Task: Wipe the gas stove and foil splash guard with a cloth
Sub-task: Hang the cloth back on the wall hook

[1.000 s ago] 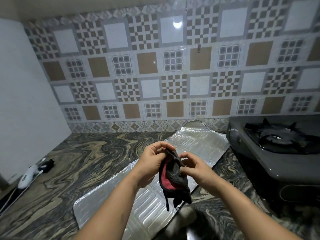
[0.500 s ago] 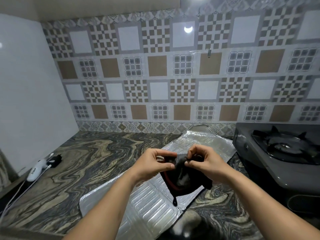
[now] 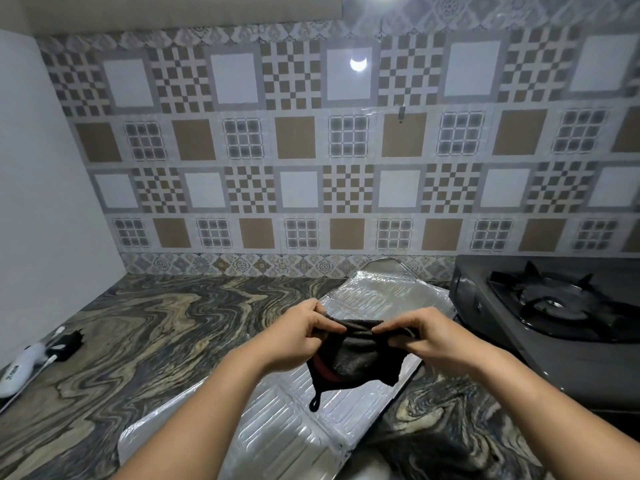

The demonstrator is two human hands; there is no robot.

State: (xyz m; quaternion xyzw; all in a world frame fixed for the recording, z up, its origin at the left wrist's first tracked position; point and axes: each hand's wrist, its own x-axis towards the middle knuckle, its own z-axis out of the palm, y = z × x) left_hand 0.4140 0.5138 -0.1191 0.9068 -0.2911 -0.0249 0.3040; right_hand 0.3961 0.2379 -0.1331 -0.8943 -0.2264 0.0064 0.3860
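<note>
A dark grey cloth (image 3: 356,363) with a red edge and a small hanging loop is stretched between both hands above the counter. My left hand (image 3: 301,336) pinches its upper left edge and my right hand (image 3: 420,336) pinches its upper right edge. Under the cloth the silver foil splash guard (image 3: 284,434) lies flat on the counter, running from near the wall toward me. The grey gas stove (image 3: 502,327) with its black burner grate (image 3: 557,303) stands at the right, beside the guard.
The marbled brown counter (image 3: 156,327) spreads to the left. A white device with a cable (image 3: 20,367) and a small black object (image 3: 67,344) lie at the far left by the white side wall. Patterned tiles (image 3: 298,188) cover the back wall.
Both hands have pulled apart and spread the cloth from a bunched, hanging shape into a wider stretched one. The view has tilted upward.
</note>
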